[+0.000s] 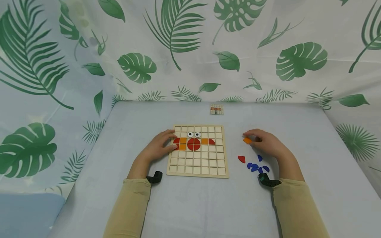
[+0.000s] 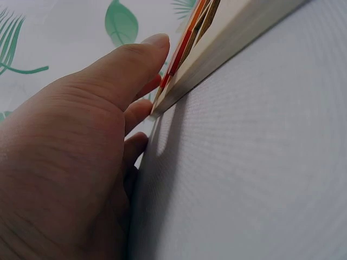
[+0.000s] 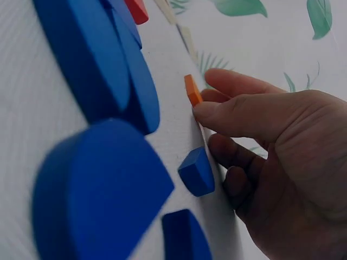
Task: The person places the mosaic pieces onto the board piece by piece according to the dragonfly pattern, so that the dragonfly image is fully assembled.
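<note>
Orange piece [image 1: 247, 141] was pinched by the right hand [image 1: 263, 142] beyond the right edge of the board [image 1: 197, 162], while red pieces [image 1: 176, 140] at the left edge risked being nudged askew by the loosely spread left hand [image 1: 157, 145].

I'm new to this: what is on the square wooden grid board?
Flat red pieces, flat orange squares and two round white eyes. Whatever the bare left hand covers cannot be seen.

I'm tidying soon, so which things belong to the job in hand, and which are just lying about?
Likely the job's:
pale wooden grid board
orange flat piece in the right hand
loose red quarter-round piece
loose blue rounded pieces
small patterned square

Likely just surroundings:
white cloth printed with green leaves
black wrist-worn devices
</note>
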`<state>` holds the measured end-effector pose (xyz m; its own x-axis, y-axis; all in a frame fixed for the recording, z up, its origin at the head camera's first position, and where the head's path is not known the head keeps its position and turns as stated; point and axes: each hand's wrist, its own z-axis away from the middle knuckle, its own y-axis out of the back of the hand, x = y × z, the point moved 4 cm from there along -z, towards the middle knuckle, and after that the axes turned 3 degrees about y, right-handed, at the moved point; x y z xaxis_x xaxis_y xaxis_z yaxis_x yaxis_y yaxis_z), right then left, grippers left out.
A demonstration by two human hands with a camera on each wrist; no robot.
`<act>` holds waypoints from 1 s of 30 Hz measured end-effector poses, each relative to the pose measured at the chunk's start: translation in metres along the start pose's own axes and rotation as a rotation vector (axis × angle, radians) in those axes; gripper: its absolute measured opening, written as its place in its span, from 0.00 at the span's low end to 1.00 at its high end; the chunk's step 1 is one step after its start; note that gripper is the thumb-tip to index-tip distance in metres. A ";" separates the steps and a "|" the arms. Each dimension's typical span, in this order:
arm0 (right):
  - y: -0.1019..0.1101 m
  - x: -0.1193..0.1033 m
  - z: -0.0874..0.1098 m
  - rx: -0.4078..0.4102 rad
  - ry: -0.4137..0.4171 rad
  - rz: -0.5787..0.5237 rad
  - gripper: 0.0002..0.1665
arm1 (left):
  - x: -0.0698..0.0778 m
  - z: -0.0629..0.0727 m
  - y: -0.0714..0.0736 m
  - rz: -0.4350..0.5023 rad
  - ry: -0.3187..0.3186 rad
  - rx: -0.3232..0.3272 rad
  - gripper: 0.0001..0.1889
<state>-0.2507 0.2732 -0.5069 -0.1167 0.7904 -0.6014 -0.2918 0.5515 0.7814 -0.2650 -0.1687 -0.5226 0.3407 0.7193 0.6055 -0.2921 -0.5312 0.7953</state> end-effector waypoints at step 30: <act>0.002 -0.005 -0.001 0.063 -0.001 0.047 0.19 | -0.002 0.000 -0.002 -0.007 0.018 0.006 0.22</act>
<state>-0.2518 0.2698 -0.5025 -0.1277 0.8158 -0.5640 -0.2253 0.5299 0.8176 -0.2653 -0.1692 -0.5258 0.3269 0.7308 0.5993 -0.2845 -0.5286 0.7998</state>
